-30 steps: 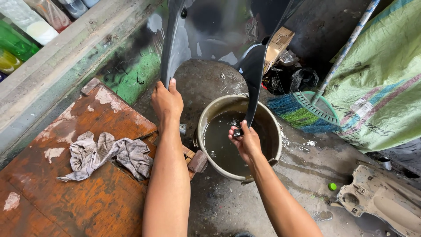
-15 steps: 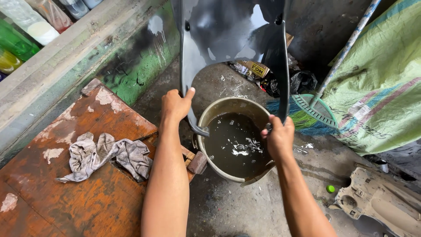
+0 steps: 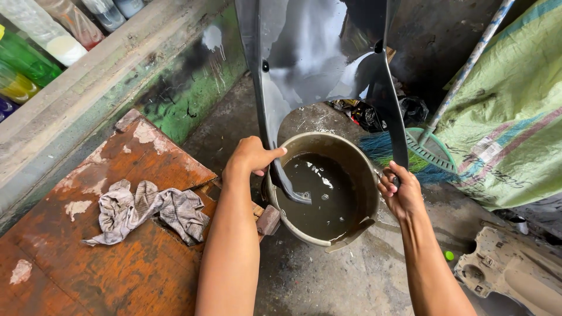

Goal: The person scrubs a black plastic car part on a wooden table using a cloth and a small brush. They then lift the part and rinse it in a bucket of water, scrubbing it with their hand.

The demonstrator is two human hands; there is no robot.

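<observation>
I hold a large glossy black plastic panel (image 3: pixel 310 58) upright over a round grey bucket (image 3: pixel 363 169) of dark murky water. My left hand (image 3: pixel 252 155) grips the panel's left leg, whose curved tip dips into the water. My right hand (image 3: pixel 398 190) grips the lower end of the right leg, at the bucket's right rim. Water drips from the panel onto the dark surface.
A rusty orange board (image 3: pixel 88 257) at the left carries a crumpled grey rag (image 3: pixel 143 210). Plastic bottles (image 3: pixel 41 41) line a ledge at top left. A broom (image 3: pixel 433 146) and a green woven sack (image 3: pixel 515 111) stand at the right. A beige plastic part (image 3: pixel 509 275) lies at bottom right.
The panel has turned from edge-on to face me and come closer. My hands have slid down its two legs; the left leg's tip now dips in the water.
</observation>
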